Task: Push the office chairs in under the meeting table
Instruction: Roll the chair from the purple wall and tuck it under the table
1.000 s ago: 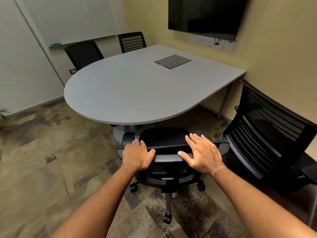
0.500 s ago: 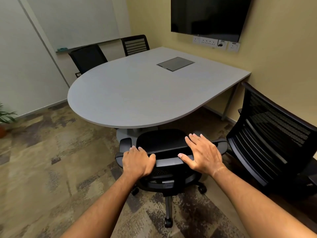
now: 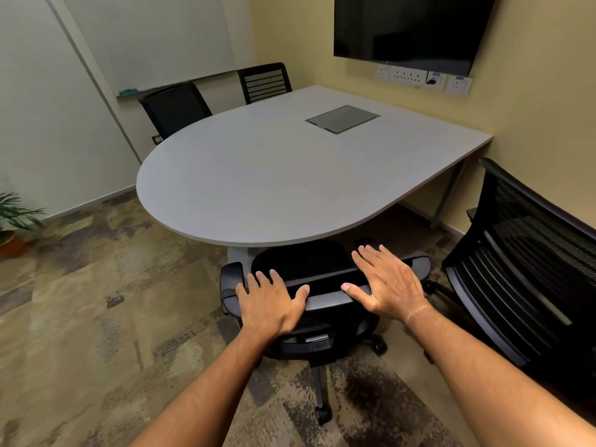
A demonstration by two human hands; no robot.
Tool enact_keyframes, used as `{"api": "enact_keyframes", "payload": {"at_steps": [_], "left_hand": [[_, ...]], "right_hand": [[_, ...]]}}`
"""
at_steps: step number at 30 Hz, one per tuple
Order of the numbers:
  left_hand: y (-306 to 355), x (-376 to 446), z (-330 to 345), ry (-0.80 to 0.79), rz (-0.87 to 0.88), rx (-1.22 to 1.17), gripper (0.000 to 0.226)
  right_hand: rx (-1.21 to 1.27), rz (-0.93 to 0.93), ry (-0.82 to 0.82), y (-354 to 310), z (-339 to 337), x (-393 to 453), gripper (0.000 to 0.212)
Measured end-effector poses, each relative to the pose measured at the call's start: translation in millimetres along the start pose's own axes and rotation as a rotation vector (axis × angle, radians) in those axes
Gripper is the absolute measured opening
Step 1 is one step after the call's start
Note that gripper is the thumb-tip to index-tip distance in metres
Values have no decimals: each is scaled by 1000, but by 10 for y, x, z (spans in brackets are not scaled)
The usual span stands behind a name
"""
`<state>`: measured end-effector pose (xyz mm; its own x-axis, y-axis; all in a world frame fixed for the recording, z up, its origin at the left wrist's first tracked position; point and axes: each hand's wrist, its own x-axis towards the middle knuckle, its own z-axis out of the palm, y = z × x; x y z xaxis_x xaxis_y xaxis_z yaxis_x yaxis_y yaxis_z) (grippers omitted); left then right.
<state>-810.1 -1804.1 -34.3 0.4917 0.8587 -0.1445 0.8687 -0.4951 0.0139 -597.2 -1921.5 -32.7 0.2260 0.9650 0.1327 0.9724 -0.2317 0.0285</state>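
A black office chair [image 3: 325, 301] stands just in front of me, its seat front tucked under the rounded edge of the grey meeting table [image 3: 274, 175]. My left hand [image 3: 267, 304] is curled over the left end of the backrest's top rim. My right hand [image 3: 387, 285] lies flat on the right end, fingers spread, thumb along the rim. A second black mesh chair [image 3: 532, 269] stands at the right, away from the table and turned sideways. Two more chairs [image 3: 175, 108] [image 3: 264, 80] sit close against the table's far side.
A dark screen [image 3: 412, 27] and wall sockets hang on the yellow wall behind the table. A metal hatch [image 3: 342, 118] is set in the tabletop. A potted plant [image 3: 13, 221] stands at the far left on the patterned carpet. A whiteboard covers the left wall.
The chair has rolled a little toward the table with both hands still on its backrest. My view has swung left, bringing the plant into sight.
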Motion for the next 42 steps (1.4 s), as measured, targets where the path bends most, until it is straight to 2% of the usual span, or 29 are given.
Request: {"api": "enact_keyframes", "payload": {"at_steps": [3, 8, 20, 30, 42], "left_hand": [[-70, 110, -6, 64, 56, -76, 103], [-190, 323, -4, 46, 85, -87, 107], [-223, 580, -81, 51, 51, -50, 83], [-83, 619, -144, 59, -21, -69, 81], [-217, 812, -133, 116, 18, -99, 70]], "right_hand": [[10, -3, 8, -22, 23, 126, 89], [27, -18, 19, -60, 73, 346, 93], [78, -96, -21, 10, 153, 742, 99], [44, -153, -50, 144, 177, 898, 99], [60, -104, -73, 78, 174, 1033, 92]]}}
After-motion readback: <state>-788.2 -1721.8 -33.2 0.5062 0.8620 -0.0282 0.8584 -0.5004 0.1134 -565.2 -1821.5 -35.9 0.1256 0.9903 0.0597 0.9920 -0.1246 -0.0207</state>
